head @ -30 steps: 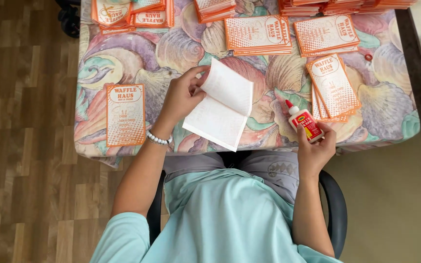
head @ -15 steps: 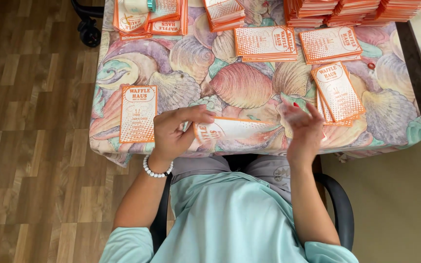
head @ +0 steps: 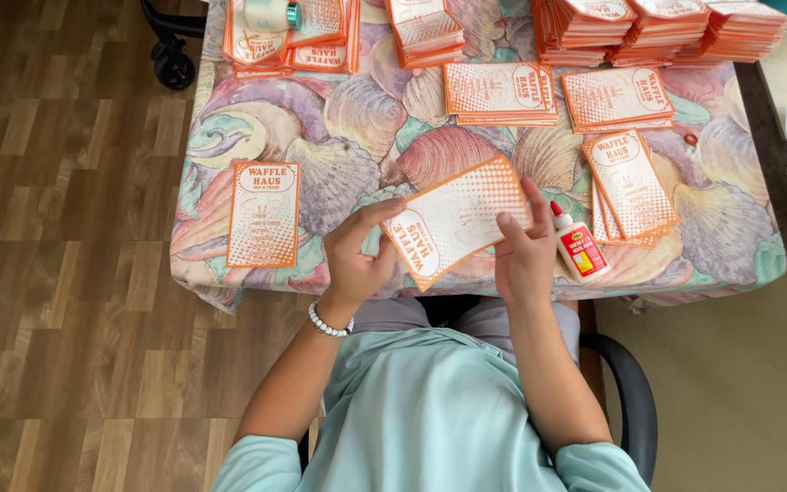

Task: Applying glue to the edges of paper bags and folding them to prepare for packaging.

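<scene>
A surface (head: 229,137) draped in a pastel seashell-print cloth, over a wood-plank floor.
Both hands hold an orange-and-white printed paper card (head: 457,219) above the near edge: left hand (head: 357,260) grips its left end, right hand (head: 523,251) its right, with a small white glue bottle with red label (head: 578,244) pinned alongside. Stacks of like cards (head: 667,23) line the far side.

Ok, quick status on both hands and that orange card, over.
Left hand and right hand both grip the orange printed card, held over the table edge. Glue bottle lies just right of the right hand. Nothing blocking.
</scene>
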